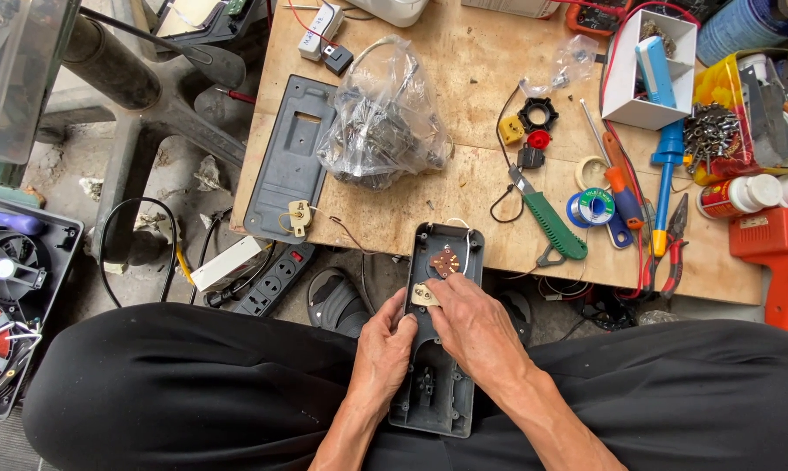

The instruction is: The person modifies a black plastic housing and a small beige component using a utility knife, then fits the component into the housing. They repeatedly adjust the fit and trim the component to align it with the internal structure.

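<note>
Two hands work on one grey plastic housing (439, 349) lying across the person's lap, its far end resting on the near edge of the desk (463, 187). The left hand (383, 351) grips the housing's left rim; the right hand (472, 324) pinches one small cream part (424, 294) inside it. Farther left on the desk lie one grey panel (291, 157) and one clear plastic bag (383, 118); to the right, one green-handled knife (551, 222) and two tape rolls (593, 190).

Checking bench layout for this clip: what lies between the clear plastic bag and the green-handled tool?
In the head view, bare wooden tabletop mostly separates the plastic bag from the green-handled tool; only a thin black wire loops there.
</note>
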